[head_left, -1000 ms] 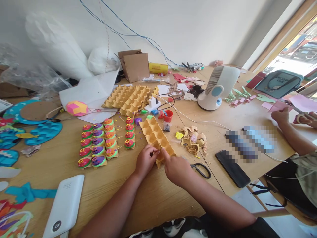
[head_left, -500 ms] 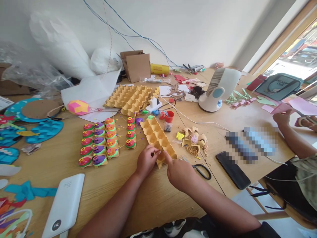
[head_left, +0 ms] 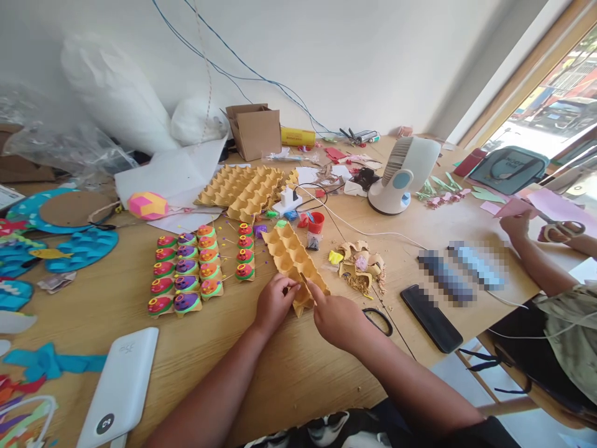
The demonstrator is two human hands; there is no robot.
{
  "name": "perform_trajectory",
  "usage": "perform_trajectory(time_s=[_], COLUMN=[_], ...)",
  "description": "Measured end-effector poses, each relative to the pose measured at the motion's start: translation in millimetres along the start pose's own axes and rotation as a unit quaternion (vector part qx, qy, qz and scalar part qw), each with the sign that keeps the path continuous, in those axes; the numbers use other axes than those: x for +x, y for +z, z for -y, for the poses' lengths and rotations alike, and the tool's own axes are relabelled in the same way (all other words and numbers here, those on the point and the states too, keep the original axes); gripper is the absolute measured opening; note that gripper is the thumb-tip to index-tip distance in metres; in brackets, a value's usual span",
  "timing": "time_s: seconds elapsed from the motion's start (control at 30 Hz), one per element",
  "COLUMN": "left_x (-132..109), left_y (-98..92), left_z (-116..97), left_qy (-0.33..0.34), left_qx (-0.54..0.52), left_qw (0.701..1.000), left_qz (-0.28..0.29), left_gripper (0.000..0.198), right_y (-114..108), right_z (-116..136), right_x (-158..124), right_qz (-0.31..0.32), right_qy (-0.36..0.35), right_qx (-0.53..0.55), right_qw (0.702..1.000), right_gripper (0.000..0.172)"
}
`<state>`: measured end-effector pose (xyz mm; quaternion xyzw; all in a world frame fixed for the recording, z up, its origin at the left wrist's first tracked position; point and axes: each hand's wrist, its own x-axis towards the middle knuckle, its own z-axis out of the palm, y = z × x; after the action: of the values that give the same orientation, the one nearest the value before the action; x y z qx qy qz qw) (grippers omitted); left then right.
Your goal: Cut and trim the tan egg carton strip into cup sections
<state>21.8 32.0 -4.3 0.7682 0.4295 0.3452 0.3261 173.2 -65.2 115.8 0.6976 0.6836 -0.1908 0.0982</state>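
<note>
A yellow-brown egg carton strip lies lengthwise in front of me, its near end between my hands. My left hand pinches the near left edge of the strip. My right hand is closed with its index finger stretched along the strip; a thin dark object shows at the fingertip, too small to name. Scissors lie on the table beside my right hand, only the black handle loop showing. Left of the strip stand rows of painted egg-cup figures in red, purple and orange, with a shorter red row apart.
Egg trays lie behind, near a white power adapter and a red cup. Carton scraps, a phone and a fan are rightward. A power bank lies left. Another person's hand holds pink paper.
The view shifts slightly, moving the right side of the scene leftward. My hands stay at the strip's near end with little movement. Another person's scissors show more fully now.
</note>
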Motion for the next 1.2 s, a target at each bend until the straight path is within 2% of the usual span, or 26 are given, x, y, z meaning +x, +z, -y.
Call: perform_trajectory(time_s=[0.13, 0.27, 0.47, 0.7, 1.07, 1.2], left_x=[0, -1, -2, -1, -1, -1], left_y=[0.7, -0.1, -0.2, 0.4, 0.8, 0.0], left_z=[0, -2, -3, -1, 0, -3], left_qy=[-0.001, -0.001, -0.019, -0.019, -0.019, -0.028], left_qx=[-0.001, -0.004, -0.014, -0.014, -0.008, -0.003], left_qw=[1.0, 1.0, 1.0, 1.0, 1.0, 1.0], left_qz=[-0.005, -0.012, -0.006, -0.006, -0.003, -0.006], left_gripper=[0.012, 0.011, 0.012, 0.012, 0.013, 0.013], right_y=[-8, -18, -17, -15, -2, -6], right_z=[-6, -8, -7, -6, 3, 4], right_x=[-20, -28, -22, -18, -10, -8], right_qz=[-0.005, 0.008, -0.011, 0.004, -0.011, -0.005], right_qy=[-0.008, -0.015, -0.007, -0.01, -0.022, -0.025], right_qx=[-0.024, -0.057, -0.064, -0.056, -0.087, -0.088], right_qw=[1.0, 0.998, 0.998, 0.998, 0.996, 0.996], right_gripper=[0.06, 0.06, 0.061, 0.059, 0.062, 0.062])
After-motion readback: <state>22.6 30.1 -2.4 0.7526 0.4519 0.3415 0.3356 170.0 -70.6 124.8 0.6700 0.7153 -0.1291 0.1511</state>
